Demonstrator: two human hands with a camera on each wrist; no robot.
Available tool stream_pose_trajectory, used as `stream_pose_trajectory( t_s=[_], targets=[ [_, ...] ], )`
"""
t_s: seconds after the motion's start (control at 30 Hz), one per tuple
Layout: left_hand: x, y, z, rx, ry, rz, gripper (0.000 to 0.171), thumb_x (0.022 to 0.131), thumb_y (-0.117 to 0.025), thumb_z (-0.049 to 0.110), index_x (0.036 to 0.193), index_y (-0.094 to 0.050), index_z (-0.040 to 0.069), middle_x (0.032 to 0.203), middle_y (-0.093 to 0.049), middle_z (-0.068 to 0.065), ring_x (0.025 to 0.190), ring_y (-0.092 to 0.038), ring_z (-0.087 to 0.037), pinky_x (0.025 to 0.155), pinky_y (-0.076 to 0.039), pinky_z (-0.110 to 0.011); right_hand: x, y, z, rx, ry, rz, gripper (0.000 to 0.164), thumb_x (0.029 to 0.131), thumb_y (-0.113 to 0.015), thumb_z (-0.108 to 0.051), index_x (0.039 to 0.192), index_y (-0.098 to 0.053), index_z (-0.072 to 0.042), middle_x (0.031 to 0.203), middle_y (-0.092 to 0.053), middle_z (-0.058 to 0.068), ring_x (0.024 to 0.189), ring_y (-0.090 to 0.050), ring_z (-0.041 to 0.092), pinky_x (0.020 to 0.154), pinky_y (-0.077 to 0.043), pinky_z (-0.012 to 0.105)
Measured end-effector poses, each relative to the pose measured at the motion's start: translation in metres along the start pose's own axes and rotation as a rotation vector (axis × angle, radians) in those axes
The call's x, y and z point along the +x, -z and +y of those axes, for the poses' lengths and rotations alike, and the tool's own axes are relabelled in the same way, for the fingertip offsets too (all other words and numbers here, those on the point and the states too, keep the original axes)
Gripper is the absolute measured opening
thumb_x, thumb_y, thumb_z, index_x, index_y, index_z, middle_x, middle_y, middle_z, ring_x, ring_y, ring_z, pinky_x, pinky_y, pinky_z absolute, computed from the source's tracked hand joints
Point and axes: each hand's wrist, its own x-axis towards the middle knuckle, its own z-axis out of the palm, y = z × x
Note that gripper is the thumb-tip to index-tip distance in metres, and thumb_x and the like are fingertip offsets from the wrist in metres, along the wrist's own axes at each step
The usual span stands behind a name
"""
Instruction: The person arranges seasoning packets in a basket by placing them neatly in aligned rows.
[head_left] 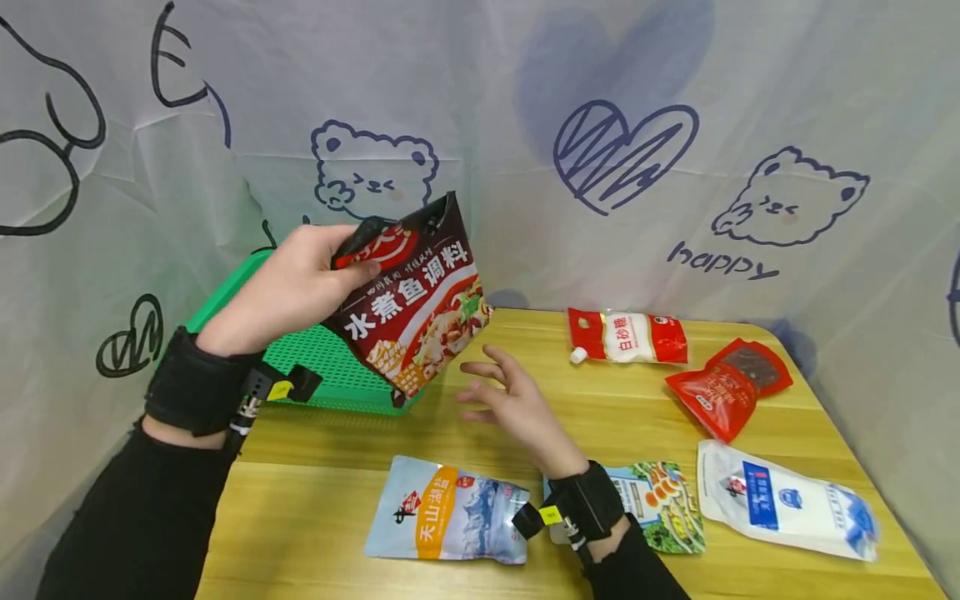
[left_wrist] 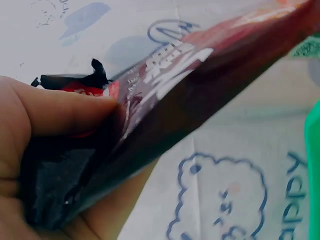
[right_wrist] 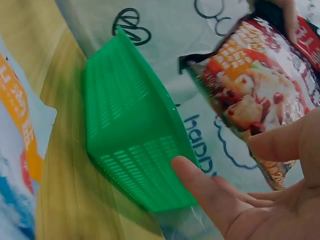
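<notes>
My left hand (head_left: 300, 283) pinches a dark red and black seasoning packet (head_left: 420, 308) by its upper left corner, thumb on the printed front. The packet is tilted and held in the air in front of the green basket (head_left: 330, 367). In the left wrist view the packet (left_wrist: 165, 95) is seen edge-on between thumb and fingers. Just below and right of it, my right hand (head_left: 517, 408) is raised with fingers spread, holding nothing. The right wrist view shows those fingers (right_wrist: 215, 197) close to the packet's lower part; whether they touch it cannot be told there.
On the wooden table (head_left: 300, 508) lie a blue-and-orange salt pouch (head_left: 450, 512), a green-and-blue pouch (head_left: 652, 504) partly behind my right wrist, a white-and-blue pouch (head_left: 787, 500), a red pouch (head_left: 727, 387) and a red-and-white sugar pouch (head_left: 630, 336). A drawn-on white curtain (head_left: 495, 167) hangs behind.
</notes>
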Motion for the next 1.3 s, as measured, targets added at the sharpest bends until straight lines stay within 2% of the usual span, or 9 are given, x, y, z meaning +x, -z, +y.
stream_pose_trajectory(
  t_s=[0.2,0.43,0.6,0.73,0.83,0.9,1.03,1.17,1.3],
  targets=[
    [0.013,0.029,-0.004,0.075,0.009,0.051,0.017,0.105,-0.06,0.016,0.115,-0.069,0.006,0.085,-0.062,-0.013,0.068,-0.046,-0.024,0.061,-0.036,-0.035,0.017,-0.017,-0.005,-0.143,-0.001,0.008,0.063,0.103,-0.057,-0.004,0.16,-0.03,0.002,0.149,-0.051,0.026,0.113,-0.068,0.04,0.084,-0.062,0.04],
    [0.03,0.051,-0.027,0.177,0.025,0.058,0.011,0.104,-0.06,0.013,0.106,-0.062,0.002,0.065,-0.031,-0.003,0.055,-0.028,-0.018,0.056,-0.028,-0.033,0.038,-0.033,0.002,-0.167,-0.081,-0.007,0.064,0.103,-0.064,-0.011,0.157,-0.034,0.004,0.144,-0.051,0.027,0.107,-0.069,0.042,0.08,-0.063,0.039],
    [0.039,0.058,-0.053,0.182,0.078,0.042,0.018,0.105,-0.059,0.013,0.116,-0.063,-0.001,0.064,-0.033,-0.002,0.054,-0.031,-0.018,0.057,-0.029,-0.033,0.046,-0.038,0.007,-0.084,-0.121,0.068,0.067,0.102,-0.066,-0.006,0.159,-0.032,0.004,0.138,-0.051,0.026,0.097,-0.072,0.033,0.082,-0.063,0.042],
    [0.043,0.061,-0.079,0.169,0.124,0.042,0.026,0.105,-0.058,0.011,0.125,-0.062,-0.005,0.066,-0.039,-0.003,0.057,-0.037,-0.02,0.057,-0.032,-0.033,0.05,-0.039,0.011,-0.052,-0.109,0.093,0.067,0.099,-0.066,0.001,0.158,-0.033,0.005,0.133,-0.054,0.026,0.088,-0.074,0.027,0.08,-0.063,0.039],
    [0.045,0.063,-0.098,0.171,0.15,0.052,0.02,0.104,-0.057,0.009,0.116,-0.062,-0.006,0.069,-0.043,-0.005,0.059,-0.042,-0.022,0.059,-0.035,-0.034,0.051,-0.039,0.013,-0.036,-0.093,0.085,0.067,0.099,-0.066,0.003,0.157,-0.035,0.006,0.131,-0.056,0.025,0.086,-0.074,0.025,0.082,-0.062,0.039],
    [0.046,0.064,-0.11,0.195,0.164,0.06,0.014,0.103,-0.058,0.009,0.103,-0.06,-0.005,0.069,-0.041,-0.005,0.061,-0.043,-0.023,0.062,-0.035,-0.036,0.051,-0.04,0.012,-0.024,-0.093,0.082,0.067,0.099,-0.066,0.003,0.158,-0.035,0.005,0.13,-0.055,0.024,0.087,-0.074,0.023,0.084,-0.062,0.039],
    [0.048,0.067,-0.132,0.26,0.188,0.051,0.018,0.1,-0.055,0.008,0.085,-0.048,0.002,0.069,-0.035,-0.006,0.063,-0.041,-0.026,0.066,-0.033,-0.041,0.051,-0.04,0.011,-0.009,-0.091,0.073,0.066,0.099,-0.065,0.005,0.158,-0.035,0.004,0.131,-0.054,0.023,0.088,-0.073,0.022,0.083,-0.062,0.038],
    [0.047,0.071,-0.151,0.288,0.217,0.031,0.012,0.095,-0.051,0.005,0.084,-0.047,0.001,0.072,-0.037,-0.009,0.065,-0.041,-0.028,0.065,-0.032,-0.042,0.051,-0.041,0.009,-0.004,-0.097,0.07,0.067,0.1,-0.064,0.005,0.159,-0.033,0.002,0.133,-0.051,0.023,0.085,-0.072,0.02,0.08,-0.063,0.036],
    [0.045,0.073,-0.168,0.262,0.274,0.033,0.007,0.09,-0.045,0.001,0.085,-0.048,-0.002,0.07,-0.035,-0.008,0.057,-0.033,-0.022,0.058,-0.03,-0.039,0.052,-0.041,0.008,-0.004,-0.095,0.069,0.067,0.1,-0.064,0.004,0.16,-0.033,0.001,0.134,-0.05,0.023,0.083,-0.07,0.018,0.077,-0.063,0.034]
  ],
)
